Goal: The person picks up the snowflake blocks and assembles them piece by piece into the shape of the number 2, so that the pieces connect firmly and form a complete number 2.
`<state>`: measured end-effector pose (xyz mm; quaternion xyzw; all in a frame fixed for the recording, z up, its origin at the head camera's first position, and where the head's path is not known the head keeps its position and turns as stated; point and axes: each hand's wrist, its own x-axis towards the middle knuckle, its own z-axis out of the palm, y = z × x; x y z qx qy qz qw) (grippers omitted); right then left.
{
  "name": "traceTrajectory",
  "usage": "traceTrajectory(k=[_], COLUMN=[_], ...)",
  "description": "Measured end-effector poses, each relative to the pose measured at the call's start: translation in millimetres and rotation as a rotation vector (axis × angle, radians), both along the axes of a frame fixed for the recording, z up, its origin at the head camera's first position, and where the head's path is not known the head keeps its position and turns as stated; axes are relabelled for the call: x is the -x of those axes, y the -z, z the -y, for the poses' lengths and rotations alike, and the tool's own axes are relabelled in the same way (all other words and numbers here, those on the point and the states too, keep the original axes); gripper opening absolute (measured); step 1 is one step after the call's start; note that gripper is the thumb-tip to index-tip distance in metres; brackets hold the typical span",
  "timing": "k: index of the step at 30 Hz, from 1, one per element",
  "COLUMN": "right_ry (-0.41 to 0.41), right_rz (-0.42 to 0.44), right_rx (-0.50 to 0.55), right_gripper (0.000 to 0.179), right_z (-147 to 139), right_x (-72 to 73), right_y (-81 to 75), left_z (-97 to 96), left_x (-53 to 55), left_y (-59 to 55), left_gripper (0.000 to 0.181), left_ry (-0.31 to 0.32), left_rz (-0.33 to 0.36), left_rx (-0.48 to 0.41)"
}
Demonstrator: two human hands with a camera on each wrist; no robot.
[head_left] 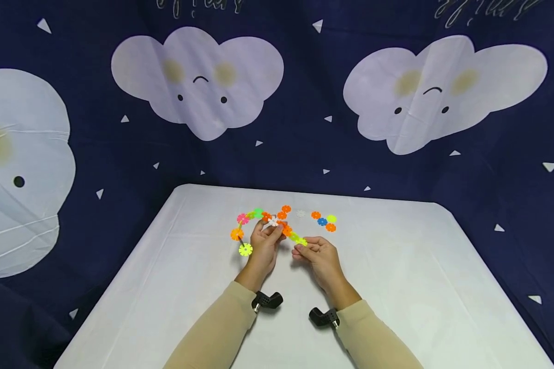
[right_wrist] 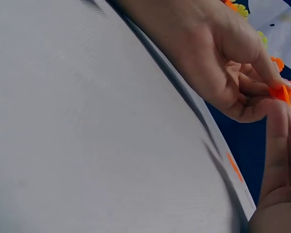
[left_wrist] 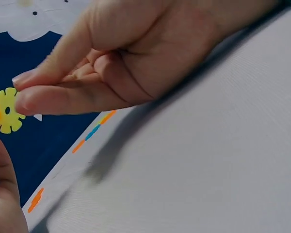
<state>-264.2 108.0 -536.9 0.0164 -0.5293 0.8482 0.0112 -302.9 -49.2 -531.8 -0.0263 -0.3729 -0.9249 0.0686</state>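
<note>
Head view: left hand (head_left: pixel 264 248) pinches a disc chain (head_left: pixel 273 221) at an orange piece; just right of that grip, right hand (head_left: pixel 320 259) pinches the chain's yellow end (head_left: pixel 301 242). More discs (head_left: pixel 322 221) lie beyond right hand.

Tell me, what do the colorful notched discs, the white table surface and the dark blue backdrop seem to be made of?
Notched discs: probably smooth, thin plastic; their color is bright and even, their edges crisp.
White table surface: matte, perhaps a cloth cover, as faint creases show; thin plastic remains possible.
Dark blue backdrop: apparently printed fabric, low sheen; creases and soft folds cross it.
</note>
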Motion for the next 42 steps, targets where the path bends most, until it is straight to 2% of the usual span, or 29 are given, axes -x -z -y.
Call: traceTrajectory(k=[8,16,22,25,29,33,36,42], right_ry=[0.021,0.048,0.066,0.073,0.088,0.066,0.039,-0.010], right_rz=[-0.041,-0.079,-0.125,-0.130,-0.112,-0.084,-0.069,-0.059], right_rx=[0.073,0.103,0.010,0.001,-0.006,-0.039,-0.098,-0.265], right_gripper=[0.021,0.023,0.028,0.028,0.027,0.029,0.031,0.039], right_z=[2.7,5.4,5.2,4.7,3.8,3.3,2.8,-0.5], right_x=[-3.2,-3.5,-3.0,-2.4,-2.8,-5.4,-7.7,-8.4], right_y=[-0.5,0.2,-0.5,-1.5,-1.9,-2.7,-3.6,-2.4], left_z=[-5.3,-5.7,-4.9,-5.6,-6.1,-3.6,-0.9,3.3], left_x=[0.6,-0.4,-1.5,-0.8,-0.2,-0.8,-0.8,-1.7], left_y=[2.3,1.6,-2.0,-2.2,-2.1,-2.6,-2.3,-1.6], left_gripper=[0.029,0.028,0.029,0.027,0.029,0.029,0.028,0.026], left_ry=[0.041,0.085,0.084,0.083,0.090,0.075,0.057,0.006], left_rz=[0.009,0.074,0.056,0.041,0.036,0.021,0.016,0.034], left_rx=[-0.077,-0.111,-0.096,-0.083,-0.053,-0.002,0.023,-0.016])
